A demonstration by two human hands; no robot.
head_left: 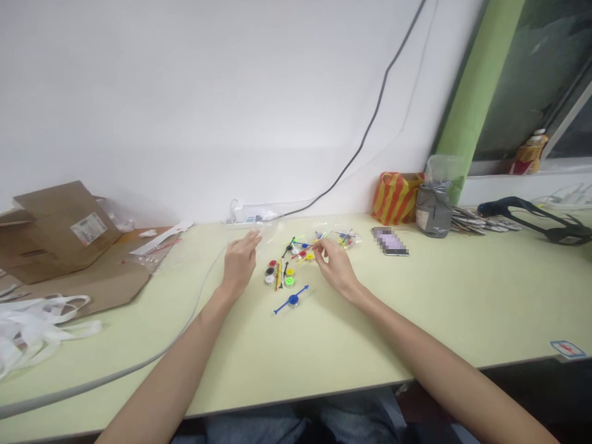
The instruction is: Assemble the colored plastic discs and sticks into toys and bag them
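Note:
My left hand (241, 259) is held over the table at the left of the small parts, fingers stretched out and nothing in them. The thumb and forefinger of my right hand (337, 266) are pinched together beside a red arrow spinner (302, 253); its tip reaches toward the fingertips, and whatever they hold is hidden. Nearest me lies a blue arrow spinner (293, 300) on a clear round base. Between the hands are round pieces, including a white one (269, 280), a green one (290, 282) and a black one (270, 271), with loose arrows (279, 275) between them.
Clear plastic bags with more coloured arrows (346, 238) lie behind my right hand. A phone (391, 241), a striped bag (396, 197) and a grey bag (433, 209) stand or lie at right. Cardboard (60, 228), white straps (41, 320) and a grey cable (139, 365) occupy the left.

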